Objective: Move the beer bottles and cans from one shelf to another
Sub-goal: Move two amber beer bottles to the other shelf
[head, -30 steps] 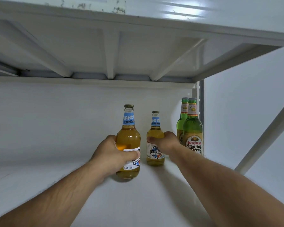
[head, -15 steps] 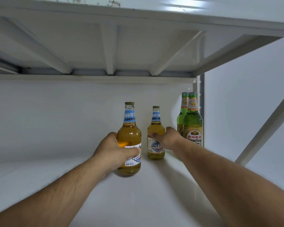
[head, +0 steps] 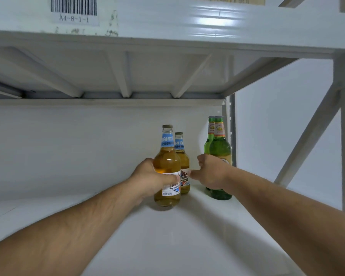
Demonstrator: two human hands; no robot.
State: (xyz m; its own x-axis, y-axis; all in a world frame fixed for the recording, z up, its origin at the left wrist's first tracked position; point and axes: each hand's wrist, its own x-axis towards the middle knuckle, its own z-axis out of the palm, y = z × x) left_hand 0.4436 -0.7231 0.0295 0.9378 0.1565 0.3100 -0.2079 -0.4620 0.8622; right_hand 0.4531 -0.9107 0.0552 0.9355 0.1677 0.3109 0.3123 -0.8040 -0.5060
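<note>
1. Front amber bottle (head: 167, 166): upright on the white shelf (head: 187, 236), long axis vertical, cap up. Left hand (head: 151, 179) wraps its lower body, thumb across the white label, covering part of the print.
2. Rear amber bottle (head: 182, 156): upright, just behind and right of the first, which overlaps its left side. Blue neck label reads only in part.
3. Right hand (head: 210, 172): fingers loosely curled and holding nothing, thumb stretched left toward the rear amber bottle; whether it touches the glass cannot be told.
4. Two green bottles (head: 219, 148): upright at the shelf's right end, near the rear post, one behind the other so the rear one shows only as a sliver. The right hand hides most of the front label.
5. Upper shelf (head: 187, 26): barcode sticker (head: 74, 9) on its front edge, marked A4-8-1-1, cut off at the top.
</note>
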